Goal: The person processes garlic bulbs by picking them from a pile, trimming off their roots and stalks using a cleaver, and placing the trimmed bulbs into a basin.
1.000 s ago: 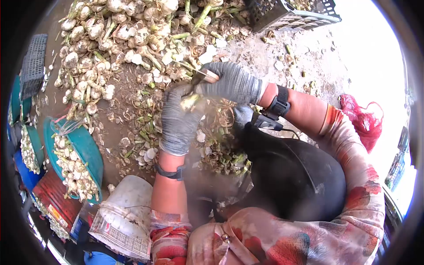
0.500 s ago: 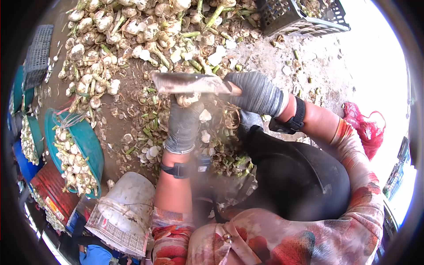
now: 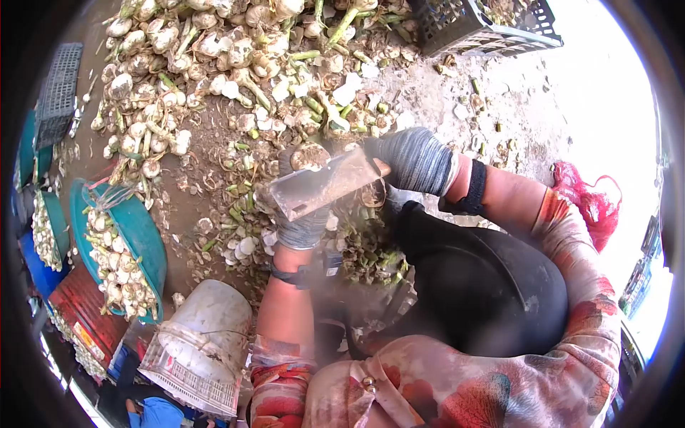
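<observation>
My right hand [image 3: 414, 160], in a grey knitted glove, is closed round the handle of a wide-bladed knife [image 3: 328, 184]. The blade points left and lies over my left hand [image 3: 301, 227], hiding part of its glove. A garlic bulb [image 3: 310, 156] sits in my left hand just beyond the blade's upper edge, its root side showing. The fingers round the bulb are partly hidden. A large heap of garlic with stems [image 3: 235, 50] lies past my hands, with cut stalks and peelings [image 3: 246, 214] on the ground beneath.
A dark crate [image 3: 485, 32] stands at the top right. To the left are a teal basin of garlic [image 3: 135, 235], a grey crate [image 3: 58, 93] and a white bucket [image 3: 207, 328]. My black boot [image 3: 485, 285] and a red mesh bag [image 3: 589, 203] are on the right.
The knife first came up over the bulb with its broad side showing, then moved down and tilted across my left glove. The bulb has turned so its root side shows.
</observation>
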A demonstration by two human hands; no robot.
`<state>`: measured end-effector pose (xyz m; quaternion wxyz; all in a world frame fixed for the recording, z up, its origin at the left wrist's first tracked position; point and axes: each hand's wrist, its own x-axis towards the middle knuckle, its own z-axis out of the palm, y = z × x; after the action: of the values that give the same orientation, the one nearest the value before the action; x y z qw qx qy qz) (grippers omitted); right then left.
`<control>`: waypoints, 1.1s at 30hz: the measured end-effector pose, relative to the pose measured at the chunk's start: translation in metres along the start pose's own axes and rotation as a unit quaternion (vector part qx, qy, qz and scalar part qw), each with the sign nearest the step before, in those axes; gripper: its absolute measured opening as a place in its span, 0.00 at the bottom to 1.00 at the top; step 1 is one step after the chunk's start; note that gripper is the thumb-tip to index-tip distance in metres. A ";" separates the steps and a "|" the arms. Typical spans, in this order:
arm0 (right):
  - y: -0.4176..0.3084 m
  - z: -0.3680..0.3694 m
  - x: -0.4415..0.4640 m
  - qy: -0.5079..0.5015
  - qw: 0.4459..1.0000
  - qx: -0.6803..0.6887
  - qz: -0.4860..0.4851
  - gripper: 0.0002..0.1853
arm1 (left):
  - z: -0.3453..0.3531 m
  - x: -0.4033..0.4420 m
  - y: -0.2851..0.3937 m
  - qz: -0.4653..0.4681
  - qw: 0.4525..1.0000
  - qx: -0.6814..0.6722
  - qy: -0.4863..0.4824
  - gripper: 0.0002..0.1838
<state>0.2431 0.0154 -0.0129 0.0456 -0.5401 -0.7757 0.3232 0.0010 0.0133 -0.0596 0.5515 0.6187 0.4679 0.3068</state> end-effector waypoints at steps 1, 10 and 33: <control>0.004 0.005 -0.001 0.017 1.000 0.012 -0.007 0.10 | 0.002 0.001 -0.001 0.021 0.999 0.034 0.009 0.33; 0.097 0.024 -0.004 -0.040 0.976 -0.047 0.208 0.13 | -0.060 -0.009 0.068 -0.039 0.975 -0.115 0.185 0.28; 0.032 0.017 -0.031 0.091 0.984 0.116 0.102 0.12 | 0.001 0.110 0.001 0.004 0.907 0.237 -0.348 0.26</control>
<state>0.2750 -0.0125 -0.0355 0.1455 -0.6347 -0.6664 0.3632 0.0432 0.1138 -0.0742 0.5150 0.8006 0.3028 -0.0452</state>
